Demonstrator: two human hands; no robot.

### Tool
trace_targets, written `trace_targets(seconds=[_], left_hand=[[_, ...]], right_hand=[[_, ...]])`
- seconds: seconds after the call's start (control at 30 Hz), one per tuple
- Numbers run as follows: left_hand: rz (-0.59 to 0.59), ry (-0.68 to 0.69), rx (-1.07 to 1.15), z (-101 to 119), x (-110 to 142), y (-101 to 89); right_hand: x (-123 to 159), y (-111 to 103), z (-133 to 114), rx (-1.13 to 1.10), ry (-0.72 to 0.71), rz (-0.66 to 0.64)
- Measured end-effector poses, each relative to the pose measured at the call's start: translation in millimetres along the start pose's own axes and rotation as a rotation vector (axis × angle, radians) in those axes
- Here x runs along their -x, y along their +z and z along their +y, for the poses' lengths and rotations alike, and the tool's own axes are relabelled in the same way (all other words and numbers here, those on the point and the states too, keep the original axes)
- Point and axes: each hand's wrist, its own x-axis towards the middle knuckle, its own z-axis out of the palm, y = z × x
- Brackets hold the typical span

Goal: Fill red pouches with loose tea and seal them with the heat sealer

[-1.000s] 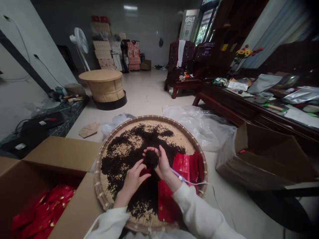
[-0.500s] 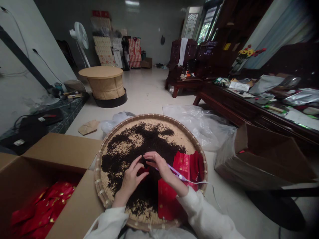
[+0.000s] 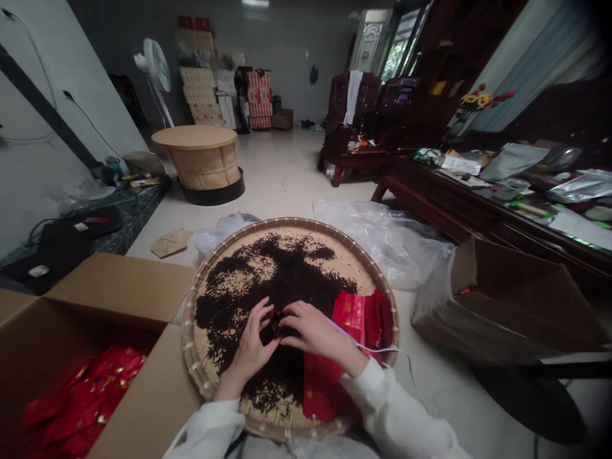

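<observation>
Left hand (image 3: pixel 248 341) and right hand (image 3: pixel 315 331) close together over dark loose tea (image 3: pixel 239 299) on a round bamboo tray (image 3: pixel 187 344). Grip narrow on both, curled round a small dark pinch (a red edge shows between the fingers; what is held is hidden). Best worked low over the tray, so stray leaf falls back. Red packets (image 3: pixel 351 312) lie right of the hands, on the tray

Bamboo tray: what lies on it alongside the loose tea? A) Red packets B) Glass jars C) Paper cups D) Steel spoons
A: red packets lie on the woven bamboo tray, to the right of the dark tea leaves.
</observation>
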Motion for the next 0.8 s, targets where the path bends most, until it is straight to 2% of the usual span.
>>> trace_targets(seconds=[0.07, 0.17, 0.23, 0.33, 0.5, 0.6, 0.8], left_hand=[[-0.012, -0.084, 0.014, -5, 2, 3.0], [-0.074, -0.224, -0.016, -9, 3, 7.7], [-0.129, -0.297, 0.025, -6, 2, 10.6], [-0.183, -0.362, 0.185, 1, 0, 15.3], [-0.182, -0.49, 0.417, 9, 2, 24.6], [-0.207, -0.556, 0.413, 9, 4, 27.4], [-0.168, -0.489, 0.306, 11, 3, 19.4]], right_hand=[[-3, 7, 3, 0.003, -0.015, 0.075], [-8, 12, 4, -0.057, -0.025, 0.331], [-11, 11, 4, -0.1, -0.023, 0.421], [-14, 7, 7, -0.119, 0.011, 0.396], [-15, -1, 12, -0.098, 0.153, 0.405], [-15, -5, 12, -0.13, 0.196, 0.417], [-16, -6, 10, -0.349, 0.382, 0.401]])
